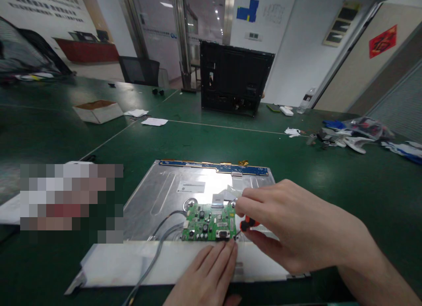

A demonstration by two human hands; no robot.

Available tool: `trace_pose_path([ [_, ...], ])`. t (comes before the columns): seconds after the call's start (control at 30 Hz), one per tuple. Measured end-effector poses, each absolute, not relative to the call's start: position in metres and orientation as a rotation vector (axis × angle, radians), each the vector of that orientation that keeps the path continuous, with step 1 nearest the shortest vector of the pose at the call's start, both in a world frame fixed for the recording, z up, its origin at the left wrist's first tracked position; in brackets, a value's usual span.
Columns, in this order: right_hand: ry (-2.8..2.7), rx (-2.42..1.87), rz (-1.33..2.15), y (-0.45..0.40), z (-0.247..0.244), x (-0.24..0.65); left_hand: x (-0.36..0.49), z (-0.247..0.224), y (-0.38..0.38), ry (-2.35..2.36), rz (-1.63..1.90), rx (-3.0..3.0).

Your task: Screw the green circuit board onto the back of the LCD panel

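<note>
A green circuit board (211, 222) lies on the back of a flat metal display panel (158, 196). My right hand (290, 227) is closed round a screwdriver (248, 223) with a red and black handle. Its tip points at the board's lower right corner. My left hand (207, 271) lies palm down, fingers stretched out, on the white sheet (132, 262) along the panel's near side. Its fingertips reach the board's near edge, close to the screwdriver tip. Grey cables (158, 249) run from the board's left side toward me. Any screw under the tip is too small to make out.
A black monitor housing (235, 77) stands upright at the back of the green table (184, 143). An open cardboard box (99, 112) and papers (154, 122) lie at the left. Gloves and plastic bags (365, 130) and a bottle (306, 100) are at the right.
</note>
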State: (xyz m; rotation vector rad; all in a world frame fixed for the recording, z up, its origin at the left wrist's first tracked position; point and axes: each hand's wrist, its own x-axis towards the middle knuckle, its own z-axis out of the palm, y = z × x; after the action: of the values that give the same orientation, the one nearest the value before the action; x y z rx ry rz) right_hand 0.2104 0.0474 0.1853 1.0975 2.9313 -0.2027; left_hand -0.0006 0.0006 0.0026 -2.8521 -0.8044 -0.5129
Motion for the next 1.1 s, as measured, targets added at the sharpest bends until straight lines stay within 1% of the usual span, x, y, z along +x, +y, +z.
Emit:
trace_pose_path([
  [0.13, 2.931, 1.07, -0.231, 0.0475, 0.1864, 0.2105, -0.0011, 0.0018, 0.0008, -0.796, -0.545, -2.841],
  [0.4, 2.918, 1.126, -0.065, 0.0489, 0.1811, 0.2102, 0.0004, 0.0042, -0.0005, -0.791, -0.573, -2.816],
  [0.67, 2.912, 1.083, -0.254, 0.0461, 0.1882, 0.2106, 0.0015, 0.008, 0.0027, -0.788, -0.588, -2.809],
  [0.73, 2.922, 1.079, -0.253, 0.0462, 0.1882, 0.2104, 0.001, 0.0071, 0.0029, -0.793, -0.586, -2.811],
  [0.97, 2.94, 1.084, -0.053, 0.0507, 0.1815, 0.2092, 0.0, 0.0014, 0.0007, -0.8, -0.555, -2.806],
  [1.1, 2.911, 1.101, -0.058, 0.0516, 0.1818, 0.208, 0.0002, 0.004, 0.0024, -0.777, -0.568, -2.806],
])
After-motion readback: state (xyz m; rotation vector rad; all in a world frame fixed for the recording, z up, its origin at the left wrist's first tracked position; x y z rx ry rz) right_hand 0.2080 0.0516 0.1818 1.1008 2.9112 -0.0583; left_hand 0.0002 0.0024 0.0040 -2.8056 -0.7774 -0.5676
